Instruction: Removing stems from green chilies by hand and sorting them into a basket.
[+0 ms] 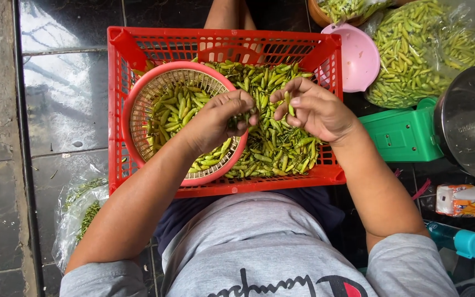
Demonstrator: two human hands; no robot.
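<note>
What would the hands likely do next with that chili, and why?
Probably drop it into the round basket: the right hand pinches one green chili above the loose pile in the red crate, and the left hand hovers over the basket.

It looked like a market stall or the back of a small produce shop, set on a dark tiled floor (pixel 67 104). A red plastic crate (pixel 138 49) heaped with green chillies (pixel 273 148) sat in the middle. Right of the crate stood a green weighing scale (pixel 402 135) with a steel pan (pixel 471 121), and above the scale lay a clear bag of chillies (pixel 413 49). Left of the crate lay a bag of stems (pixel 81 209).
</note>
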